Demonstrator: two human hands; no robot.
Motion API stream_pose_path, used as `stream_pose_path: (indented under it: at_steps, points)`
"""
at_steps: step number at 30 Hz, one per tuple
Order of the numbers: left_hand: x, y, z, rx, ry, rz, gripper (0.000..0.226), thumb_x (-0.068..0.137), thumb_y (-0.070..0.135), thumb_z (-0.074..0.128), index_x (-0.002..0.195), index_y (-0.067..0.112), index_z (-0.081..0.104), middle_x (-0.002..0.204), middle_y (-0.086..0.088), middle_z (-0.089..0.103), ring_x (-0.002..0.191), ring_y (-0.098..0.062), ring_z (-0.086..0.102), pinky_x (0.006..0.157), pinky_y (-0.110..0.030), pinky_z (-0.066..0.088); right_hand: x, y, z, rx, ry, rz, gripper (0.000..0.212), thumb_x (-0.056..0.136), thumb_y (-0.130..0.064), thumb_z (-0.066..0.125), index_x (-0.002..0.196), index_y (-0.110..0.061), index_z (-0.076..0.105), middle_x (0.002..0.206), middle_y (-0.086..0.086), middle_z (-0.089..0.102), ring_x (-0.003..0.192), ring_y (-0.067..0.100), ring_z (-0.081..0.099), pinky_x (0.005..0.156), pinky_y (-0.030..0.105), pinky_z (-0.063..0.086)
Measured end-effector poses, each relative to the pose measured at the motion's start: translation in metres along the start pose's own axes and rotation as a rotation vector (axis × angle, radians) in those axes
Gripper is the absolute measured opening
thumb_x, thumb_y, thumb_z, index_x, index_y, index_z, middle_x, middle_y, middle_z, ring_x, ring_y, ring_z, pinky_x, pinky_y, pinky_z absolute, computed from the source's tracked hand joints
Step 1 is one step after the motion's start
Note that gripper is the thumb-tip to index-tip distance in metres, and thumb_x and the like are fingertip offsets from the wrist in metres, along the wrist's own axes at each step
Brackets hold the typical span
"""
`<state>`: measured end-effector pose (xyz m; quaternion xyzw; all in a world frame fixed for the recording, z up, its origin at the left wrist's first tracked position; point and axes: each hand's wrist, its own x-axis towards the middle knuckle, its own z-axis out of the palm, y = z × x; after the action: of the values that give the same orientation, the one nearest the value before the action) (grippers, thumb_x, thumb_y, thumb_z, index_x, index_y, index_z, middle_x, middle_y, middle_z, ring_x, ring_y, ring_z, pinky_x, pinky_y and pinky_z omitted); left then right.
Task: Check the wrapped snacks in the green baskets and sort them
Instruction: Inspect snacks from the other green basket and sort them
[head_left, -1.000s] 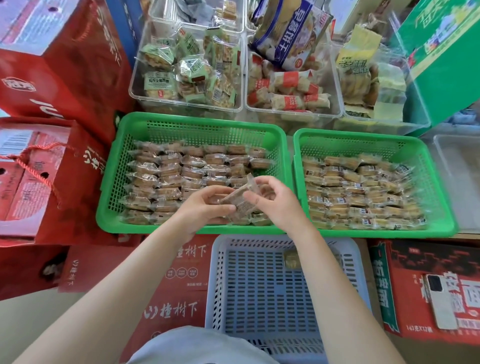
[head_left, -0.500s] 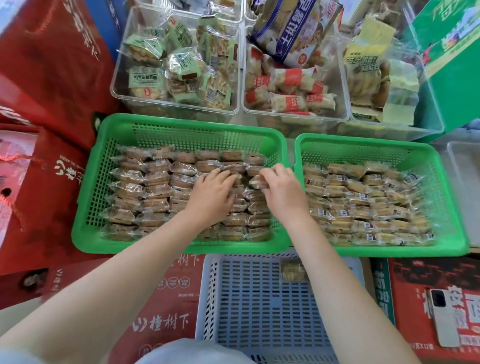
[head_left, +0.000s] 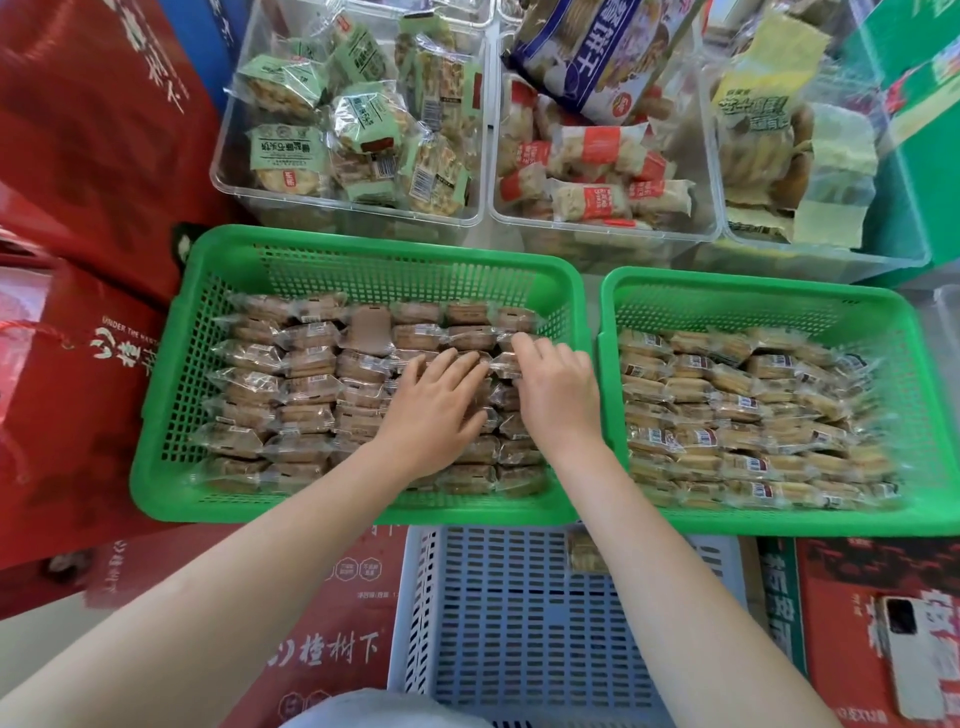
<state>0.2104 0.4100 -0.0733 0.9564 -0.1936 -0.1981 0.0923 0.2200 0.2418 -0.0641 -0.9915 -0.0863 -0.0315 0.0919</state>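
Two green baskets stand side by side. The left green basket (head_left: 218, 291) holds rows of brown wrapped snacks (head_left: 306, 364). The right green basket (head_left: 779, 296) holds rows of paler yellow wrapped snacks (head_left: 737, 415). My left hand (head_left: 431, 410) lies palm down with fingers spread on the brown snacks in the right half of the left basket. Beside it, my right hand (head_left: 556, 395) rests on the same rows, its fingertips touching a wrapper near the basket's right wall. Neither hand lifts a snack.
A blue-grey slatted basket (head_left: 519, 623) sits below the green ones with one wrapped snack (head_left: 587, 551) in it. Clear bins (head_left: 353, 208) of other packaged snacks stand behind. Red cartons (head_left: 93, 156) flank the left; a phone (head_left: 909, 654) lies on a red box at bottom right.
A second ago both hands held one wrapped snack above the left basket's front edge. They have since gone down and forward onto the rows, and that snack is no longer held.
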Motion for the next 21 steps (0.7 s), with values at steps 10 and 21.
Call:
stream_pose_path:
  at_steps: [10, 21]
  points:
    - [0.003, 0.01, -0.001, 0.024, 0.052, 0.045, 0.07, 0.101, 0.056, 0.035, 0.162, 0.03, 0.011, 0.17, -0.004, 0.004, 0.156, -0.024, 0.002, 0.123, -0.049, 0.005, 0.004, 0.013, 0.009, -0.116, 0.056, -0.008, 0.011, 0.088, -0.018, 0.069, 0.084, -0.008, 0.073, 0.107, 0.015, 0.067, 0.103, 0.036, 0.058, 0.09, 0.048, 0.039]
    - [0.022, 0.007, 0.001, 0.11, -0.032, 0.026, 0.067, 0.098, 0.071, 0.012, 0.159, 0.045, 0.004, 0.169, -0.01, -0.012, 0.156, -0.029, -0.014, 0.123, -0.055, -0.008, 0.03, 0.022, 0.019, 0.004, 0.069, 0.039, 0.018, 0.084, -0.005, 0.069, 0.094, -0.02, 0.069, 0.094, 0.0, 0.068, 0.097, 0.028, 0.059, 0.103, 0.053, 0.03]
